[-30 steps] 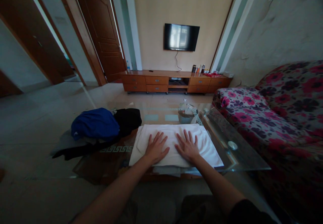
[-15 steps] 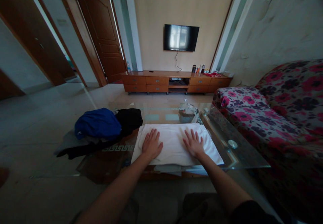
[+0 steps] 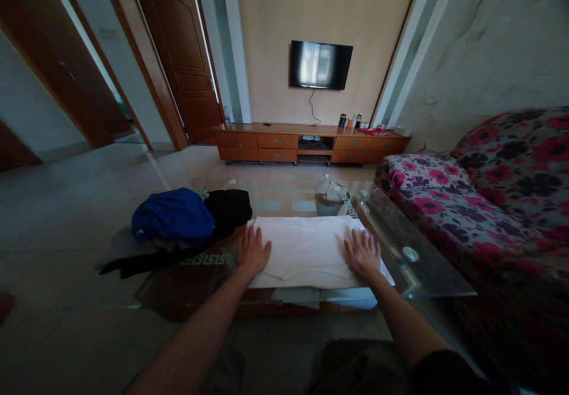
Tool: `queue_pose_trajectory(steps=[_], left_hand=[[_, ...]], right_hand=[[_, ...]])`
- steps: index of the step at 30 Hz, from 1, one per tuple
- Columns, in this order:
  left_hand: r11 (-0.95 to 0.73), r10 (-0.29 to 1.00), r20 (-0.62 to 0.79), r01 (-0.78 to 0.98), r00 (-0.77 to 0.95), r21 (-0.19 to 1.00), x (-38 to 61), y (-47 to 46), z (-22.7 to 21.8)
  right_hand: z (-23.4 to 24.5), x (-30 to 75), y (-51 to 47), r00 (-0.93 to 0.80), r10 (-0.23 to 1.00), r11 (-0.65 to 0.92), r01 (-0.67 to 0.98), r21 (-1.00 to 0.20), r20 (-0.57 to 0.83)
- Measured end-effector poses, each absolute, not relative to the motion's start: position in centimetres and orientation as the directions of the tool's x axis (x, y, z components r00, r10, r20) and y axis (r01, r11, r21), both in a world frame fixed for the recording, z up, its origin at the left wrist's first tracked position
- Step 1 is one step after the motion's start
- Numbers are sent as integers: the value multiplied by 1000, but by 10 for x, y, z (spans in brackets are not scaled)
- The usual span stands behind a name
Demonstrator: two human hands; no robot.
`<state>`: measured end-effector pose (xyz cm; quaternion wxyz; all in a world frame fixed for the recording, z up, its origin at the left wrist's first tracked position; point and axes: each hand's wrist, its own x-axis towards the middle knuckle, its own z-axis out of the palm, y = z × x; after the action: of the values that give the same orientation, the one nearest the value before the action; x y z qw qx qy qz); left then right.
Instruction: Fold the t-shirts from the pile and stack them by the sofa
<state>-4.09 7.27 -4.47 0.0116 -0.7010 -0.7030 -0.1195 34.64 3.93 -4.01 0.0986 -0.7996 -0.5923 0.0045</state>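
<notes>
A folded white cloth (image 3: 306, 249), perhaps a garment, lies flat near the front edge of the glass table (image 3: 438, 282). My left hand (image 3: 252, 249) rests palm down on its left edge, fingers stretched out. On the right side of the cloth, my right hand (image 3: 363, 252) lies flat with its fingers spread. Neither hand grips anything. Left of the cloth is a heap of clothes, with a blue garment (image 3: 173, 216) on top, a black one (image 3: 231, 206) beside it and grey and black cloth underneath.
Behind the cloth stands a basket (image 3: 328, 206) with crumpled white stuff in it. A flowered sofa (image 3: 471, 205) borders the table on the right. Farther back are a low wooden cabinet (image 3: 278, 143) with bottles and a wall television (image 3: 320, 64).
Both hands have slid outward over the white cloth, the left one to its left edge and the right one towards its right edge. The heap of clothes stays put.
</notes>
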Motion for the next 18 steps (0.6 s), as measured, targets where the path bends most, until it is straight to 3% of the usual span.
queue_pose_trajectory(steps=[11,14,18], left_hand=[[46,992,105,976,-70,213,-52,80,-42],[172,976,98,962,-196,213,-51,80,-27],[328,943,-15,922,-332,205,-54,84,-6]], right_hand=[[-50,356,44,324,941,-310,942,-131,97],[-44,352,43,330,936,-313,939,-141,119],[-38,343,43,360,924,-337,925,-174,126]])
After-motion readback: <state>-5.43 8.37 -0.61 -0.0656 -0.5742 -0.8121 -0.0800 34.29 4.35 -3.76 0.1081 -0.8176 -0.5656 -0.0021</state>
